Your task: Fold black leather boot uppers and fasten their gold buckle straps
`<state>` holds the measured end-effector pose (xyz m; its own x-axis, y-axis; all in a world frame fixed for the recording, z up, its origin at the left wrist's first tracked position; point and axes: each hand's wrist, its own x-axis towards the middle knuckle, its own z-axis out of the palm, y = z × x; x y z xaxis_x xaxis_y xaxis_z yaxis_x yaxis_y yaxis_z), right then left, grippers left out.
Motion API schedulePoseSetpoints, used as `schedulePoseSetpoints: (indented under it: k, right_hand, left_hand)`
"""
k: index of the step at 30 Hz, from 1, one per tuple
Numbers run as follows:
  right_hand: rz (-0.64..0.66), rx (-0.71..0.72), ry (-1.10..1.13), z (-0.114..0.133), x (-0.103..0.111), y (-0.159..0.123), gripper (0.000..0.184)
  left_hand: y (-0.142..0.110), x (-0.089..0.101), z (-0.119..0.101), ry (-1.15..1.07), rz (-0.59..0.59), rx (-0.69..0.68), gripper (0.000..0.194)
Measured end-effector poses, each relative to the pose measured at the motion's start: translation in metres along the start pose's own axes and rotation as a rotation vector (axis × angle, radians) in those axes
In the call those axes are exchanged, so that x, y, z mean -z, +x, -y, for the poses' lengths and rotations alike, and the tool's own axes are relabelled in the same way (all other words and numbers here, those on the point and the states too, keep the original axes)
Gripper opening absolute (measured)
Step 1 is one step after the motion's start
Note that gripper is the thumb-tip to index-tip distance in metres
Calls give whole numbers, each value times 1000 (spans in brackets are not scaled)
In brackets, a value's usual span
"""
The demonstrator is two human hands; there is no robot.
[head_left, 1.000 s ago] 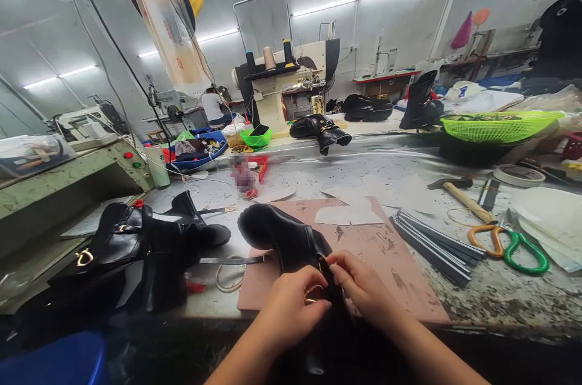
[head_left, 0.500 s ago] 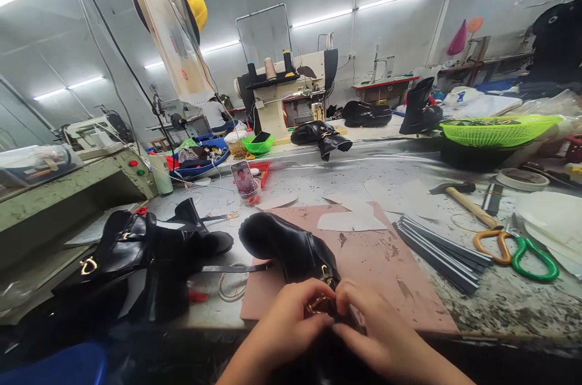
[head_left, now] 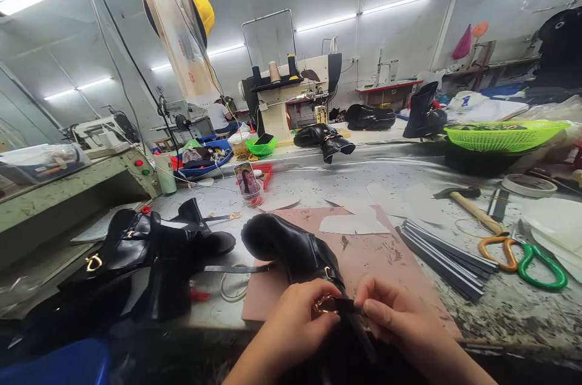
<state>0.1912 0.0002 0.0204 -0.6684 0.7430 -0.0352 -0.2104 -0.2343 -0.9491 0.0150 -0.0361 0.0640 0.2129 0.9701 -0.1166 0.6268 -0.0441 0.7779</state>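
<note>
A black leather boot [head_left: 291, 245] lies on its side on a pinkish board [head_left: 364, 257], its toe pointing away to the left and its shaft toward me. Near the boot's ankle my left hand [head_left: 304, 312] pinches a gold buckle [head_left: 325, 304]. My right hand [head_left: 395, 312] closes its thumb and fingers on a dark strap [head_left: 348, 306] that runs from the buckle. A second gold buckle [head_left: 327, 272] shows on the boot just beyond my hands. The lower shaft is dark and partly hidden by my hands.
More black boots [head_left: 159, 251] pile up at left. Right of the board lie dark strips [head_left: 445, 257], scissors [head_left: 543, 267] and a hammer [head_left: 477, 212]. A phone [head_left: 246, 180] leans in a clear cup ahead. A sewing machine [head_left: 291, 91] and green basket [head_left: 504, 136] stand behind.
My right hand has moved to the right, away from my left hand, drawing the strap out sideways. My left hand stays at the buckle. The view has shifted slightly.
</note>
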Motion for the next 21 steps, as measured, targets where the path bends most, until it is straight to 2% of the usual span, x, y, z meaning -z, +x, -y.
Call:
schedulePoseSetpoints:
  k: [3, 5, 8, 10, 13, 15, 17, 19, 21]
  right_hand:
    - [107, 19, -139, 4, 0, -6, 40]
    - [111, 78, -348, 10, 3, -9, 33]
    - [-45, 275, -863, 15, 13, -6, 18]
    - [-139, 452, -1180, 14, 19, 0, 17]
    - [-241, 728, -1443, 12, 21, 10, 20]
    - [-329, 849, -1520, 12, 17, 14, 23]
    - [-366, 885, -1488, 13, 10, 17, 30]
    - [-306, 832, -1318, 14, 3, 19, 35]
    - [-244, 721, -1114, 15, -3, 21, 34]
  left_hand:
    - [0, -3, -2, 92, -13, -3, 26]
    - [1, -4, 0, 114, -41, -17, 26]
    - [1, -2, 5, -23, -94, -28, 24]
    - [1, 1, 6, -190, -107, -7, 21]
    - [1, 6, 4, -369, -123, 31, 22]
    - [0, 7, 1, -421, -123, 44, 23]
    - [0, 7, 0, -448, -98, 41, 22]
    - [-1, 6, 0, -456, -83, 24, 22]
    - [-2, 5, 1, -446, -88, -8, 23]
